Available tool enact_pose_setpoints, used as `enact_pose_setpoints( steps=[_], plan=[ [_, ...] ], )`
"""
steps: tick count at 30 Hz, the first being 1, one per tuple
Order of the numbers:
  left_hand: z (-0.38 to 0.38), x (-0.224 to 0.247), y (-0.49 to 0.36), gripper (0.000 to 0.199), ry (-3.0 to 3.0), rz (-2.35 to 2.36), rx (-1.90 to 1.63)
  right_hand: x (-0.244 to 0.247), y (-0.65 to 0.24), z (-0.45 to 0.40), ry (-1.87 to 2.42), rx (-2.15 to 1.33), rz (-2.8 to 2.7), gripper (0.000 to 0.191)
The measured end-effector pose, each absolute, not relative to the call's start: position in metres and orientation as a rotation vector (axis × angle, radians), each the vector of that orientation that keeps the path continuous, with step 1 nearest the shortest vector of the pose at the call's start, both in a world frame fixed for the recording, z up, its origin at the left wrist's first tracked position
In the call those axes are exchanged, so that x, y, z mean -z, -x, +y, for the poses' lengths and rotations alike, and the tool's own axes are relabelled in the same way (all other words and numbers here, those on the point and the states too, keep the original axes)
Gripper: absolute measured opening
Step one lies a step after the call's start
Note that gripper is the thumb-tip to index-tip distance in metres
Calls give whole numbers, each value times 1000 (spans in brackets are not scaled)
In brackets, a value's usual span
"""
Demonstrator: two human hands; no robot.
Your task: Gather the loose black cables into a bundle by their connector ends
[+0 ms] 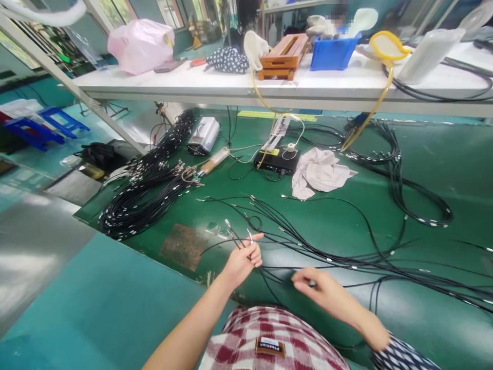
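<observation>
My left hand [243, 261] is closed around a small bunch of thin black cables with metal tips [236, 234]; their ends fan up and away just above my fingers. My right hand [321, 290] pinches one black cable strand [277, 268] running across the green work mat [346, 226]. Both hands sit near each other, with the crumpled white cloth [319, 172] well beyond them.
</observation>
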State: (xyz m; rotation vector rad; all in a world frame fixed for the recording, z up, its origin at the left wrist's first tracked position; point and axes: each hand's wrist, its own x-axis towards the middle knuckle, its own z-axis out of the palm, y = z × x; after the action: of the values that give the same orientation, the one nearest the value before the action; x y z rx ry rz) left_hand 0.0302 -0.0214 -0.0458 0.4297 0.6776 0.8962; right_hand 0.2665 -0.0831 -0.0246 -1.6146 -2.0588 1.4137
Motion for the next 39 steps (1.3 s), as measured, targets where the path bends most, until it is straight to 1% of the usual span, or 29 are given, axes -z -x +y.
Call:
enact_pose_setpoints(
  steps=[3, 6, 8, 11, 14, 18, 20, 22, 24, 26, 27, 28, 30, 32, 33, 34, 36, 37, 39],
  plan=[
    [-26, 37, -32, 37, -502, 652, -909, 25, -211, -55, 1603, -1283, -2006, 31],
    [-29, 36, -29, 36, -502, 639, -937, 36, -184, -51, 1610, -1169, -1938, 29],
    [-31, 38, -26, 36, -448, 650, -948, 42, -179, -56, 1603, -1078, -1919, 24],
    [-37, 40, -26, 34, -412, 682, -933, 44, -180, -63, 1537, -956, -1940, 17],
    [-44, 40, -34, 34, -400, 647, -863, 41, -180, -66, 1518, -966, -1923, 17],
    [-52, 44, -43, 22, -353, 642, -832, 33, -177, -65, 1534, -989, -1890, 18],
    [-55, 48, -43, 26, -347, 668, -826, 28, -179, -62, 1513, -1051, -1961, 19],
    [-56, 50, -39, 37, -358, 656, -811, 25, -185, -55, 1489, -1051, -2021, 19],
    [-56, 51, -35, 43, -382, 618, -788, 23, -195, -45, 1470, -848, -2051, 21],
    [-55, 51, -33, 45, -404, 608, -763, 25, -206, -36, 1422, -580, -2140, 28],
    [-55, 51, -33, 45, -422, 623, -755, 27, -210, -33, 1392, -507, -2229, 32],
    [-54, 51, -33, 45, -439, 641, -753, 28, -214, -30, 1367, -484, -2329, 35],
    [-53, 52, -34, 43, -470, 643, -769, 28, -217, -28, 1366, -487, -2393, 31],
    [-53, 52, -35, 39, -495, 616, -781, 26, -216, -25, 1405, -438, -2283, 28],
    [-53, 52, -35, 38, -500, 611, -782, 24, -215, -22, 1407, -380, -2231, 30],
    [-54, 52, -36, 37, -501, 618, -781, 22, -214, -18, 1398, -318, -2212, 36],
    [-54, 53, -36, 35, -512, 653, -771, 22, -211, -9, 1349, -233, -2308, 53],
    [-54, 53, -36, 35, -521, 669, -767, 23, -210, -4, 1313, -239, -2396, 55],
    [-54, 54, -36, 35, -541, 681, -764, 29, -212, 0, 1277, -347, -2530, 39]
  ],
)
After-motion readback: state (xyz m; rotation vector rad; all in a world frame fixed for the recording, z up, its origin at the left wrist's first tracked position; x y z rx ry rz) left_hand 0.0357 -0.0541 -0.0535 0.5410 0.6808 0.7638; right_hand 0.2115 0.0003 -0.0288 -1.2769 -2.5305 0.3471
